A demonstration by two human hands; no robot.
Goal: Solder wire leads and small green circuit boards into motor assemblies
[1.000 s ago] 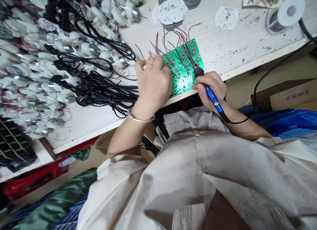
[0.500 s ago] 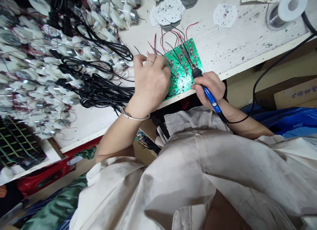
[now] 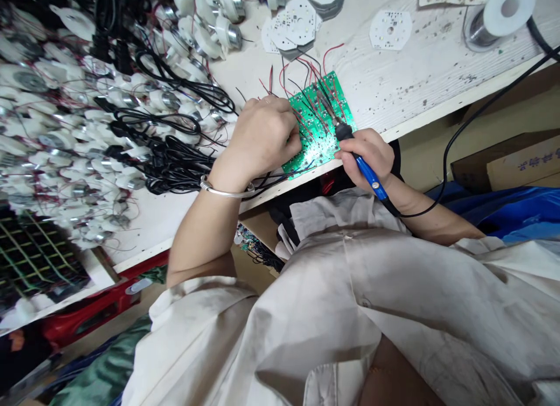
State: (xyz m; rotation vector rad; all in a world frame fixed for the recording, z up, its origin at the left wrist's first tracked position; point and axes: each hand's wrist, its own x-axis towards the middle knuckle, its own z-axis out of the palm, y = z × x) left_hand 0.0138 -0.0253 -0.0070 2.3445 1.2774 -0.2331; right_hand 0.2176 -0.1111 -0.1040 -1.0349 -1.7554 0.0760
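We enter first a green printed circuit board [image 3: 322, 123], lying flat on the white wooden surface [image 3: 420, 62] at its front edge, with red and black wires [image 3: 312, 73] rising from its top face.

We list next the right hand [image 3: 367, 155]: its grip is closed, with thumb and fingers pinching the blue handle of a soldering iron [image 3: 370, 175]. The iron's dark tip sits over the lower right part of the board, at or just above it; we cannot tell which. A black cord [image 3: 472, 126] runs from the iron's rear end.

We record the left hand [image 3: 258, 137] at the board's left edge, its fingers curled and pressed together over the wires. Its fingertips are hidden, so we cannot tell whether this grip pinches a wire. A silver bangle [image 3: 225, 191] circles the left wrist.

We note on the same surface a bundle of black cables [image 3: 175, 167] beside the left hand, and a large heap of white discs with silver metal cans [image 3: 48, 102] beyond it. Behind the board lie white octagonal circuit boards [image 3: 390, 30], some stacked [image 3: 293, 30], and at the far right corner a spool of solder wire [image 3: 510, 9].

Below the edge we find a cardboard box [image 3: 525, 161] and a blue plastic bag [image 3: 494, 207].
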